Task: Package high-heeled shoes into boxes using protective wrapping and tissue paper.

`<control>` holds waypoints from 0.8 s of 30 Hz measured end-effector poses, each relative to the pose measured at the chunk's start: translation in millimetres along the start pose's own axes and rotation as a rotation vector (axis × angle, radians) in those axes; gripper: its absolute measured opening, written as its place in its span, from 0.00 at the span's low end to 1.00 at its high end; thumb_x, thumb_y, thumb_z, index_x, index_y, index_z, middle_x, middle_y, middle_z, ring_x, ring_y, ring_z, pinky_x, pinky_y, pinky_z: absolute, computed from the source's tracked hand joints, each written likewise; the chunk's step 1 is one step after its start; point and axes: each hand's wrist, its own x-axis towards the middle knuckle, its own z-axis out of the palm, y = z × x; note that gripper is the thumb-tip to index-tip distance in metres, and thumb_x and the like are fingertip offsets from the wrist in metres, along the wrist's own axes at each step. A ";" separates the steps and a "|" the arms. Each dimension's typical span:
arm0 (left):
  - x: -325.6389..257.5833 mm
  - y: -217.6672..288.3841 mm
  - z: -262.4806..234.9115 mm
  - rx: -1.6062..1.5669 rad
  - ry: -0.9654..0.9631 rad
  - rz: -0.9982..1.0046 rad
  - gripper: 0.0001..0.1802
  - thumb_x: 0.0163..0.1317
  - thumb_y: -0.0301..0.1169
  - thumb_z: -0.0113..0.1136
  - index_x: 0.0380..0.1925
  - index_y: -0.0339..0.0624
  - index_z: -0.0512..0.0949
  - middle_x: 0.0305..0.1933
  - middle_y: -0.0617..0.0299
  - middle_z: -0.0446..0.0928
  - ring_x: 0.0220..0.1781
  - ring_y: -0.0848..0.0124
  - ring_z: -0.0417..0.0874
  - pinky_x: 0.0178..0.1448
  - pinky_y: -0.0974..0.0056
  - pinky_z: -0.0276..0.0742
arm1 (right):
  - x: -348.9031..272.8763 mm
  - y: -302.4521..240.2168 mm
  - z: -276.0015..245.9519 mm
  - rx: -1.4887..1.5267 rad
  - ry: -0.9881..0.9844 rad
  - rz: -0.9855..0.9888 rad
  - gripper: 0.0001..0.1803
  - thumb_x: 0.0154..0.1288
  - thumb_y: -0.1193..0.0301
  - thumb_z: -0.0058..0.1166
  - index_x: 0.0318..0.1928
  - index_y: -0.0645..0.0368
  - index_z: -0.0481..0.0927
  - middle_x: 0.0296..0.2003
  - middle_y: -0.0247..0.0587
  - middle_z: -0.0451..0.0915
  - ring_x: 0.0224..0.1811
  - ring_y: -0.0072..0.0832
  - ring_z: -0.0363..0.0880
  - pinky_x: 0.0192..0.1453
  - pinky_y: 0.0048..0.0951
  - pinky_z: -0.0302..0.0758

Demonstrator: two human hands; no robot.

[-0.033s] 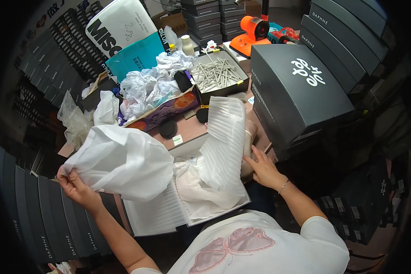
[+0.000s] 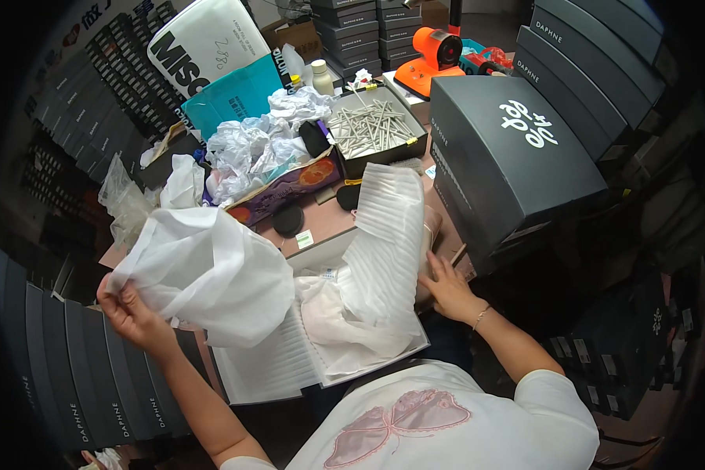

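The left hand has its fingers pinched on a big white bag, held up over the left edge of the open white box. The right hand lies flat, fingers spread, touching ribbed foam wrap at the box's right edge.

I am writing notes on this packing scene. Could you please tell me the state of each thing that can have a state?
White tissue sheet: lifted, gripped by the left hand.
Right hand: flat, against the ribbed foam sheet.
White box: open, lined with paper.
Big black box: closed.
Tray of metal sticks: open, full.
Plastic bags: crumpled, piled.
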 end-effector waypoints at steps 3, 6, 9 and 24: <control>-22.8 25.0 52.9 0.156 -0.373 0.294 0.06 0.68 0.24 0.54 0.43 0.38 0.74 0.43 0.56 0.78 0.42 0.68 0.81 0.43 0.66 0.77 | 10.3 19.7 59.6 -0.042 -0.231 -0.007 0.35 0.46 0.76 0.63 0.60 0.58 0.70 0.69 0.57 0.53 0.62 0.55 0.66 0.62 0.49 0.70; -12.2 51.8 75.7 0.188 -0.649 0.587 0.12 0.56 0.19 0.59 0.41 0.38 0.76 0.36 0.52 0.79 0.34 0.53 0.83 0.36 0.59 0.78 | 21.4 22.9 38.0 0.136 0.009 0.006 0.33 0.43 0.71 0.68 0.54 0.59 0.72 0.66 0.60 0.59 0.64 0.56 0.63 0.63 0.45 0.69; 35.6 66.8 66.3 0.368 -0.445 0.725 0.13 0.57 0.18 0.58 0.43 0.38 0.78 0.36 0.53 0.80 0.30 0.57 0.82 0.33 0.60 0.78 | 15.7 21.8 -18.2 0.583 0.308 0.185 0.25 0.41 0.70 0.70 0.39 0.61 0.71 0.64 0.59 0.62 0.62 0.53 0.67 0.62 0.45 0.69; 23.1 101.6 23.3 0.346 -0.585 0.368 0.10 0.53 0.20 0.65 0.37 0.39 0.82 0.30 0.58 0.75 0.28 0.63 0.80 0.33 0.64 0.75 | 24.5 -126.3 -121.9 2.105 -0.219 -0.284 0.46 0.52 0.45 0.53 0.63 0.67 0.63 0.55 0.62 0.71 0.37 0.46 0.84 0.32 0.38 0.83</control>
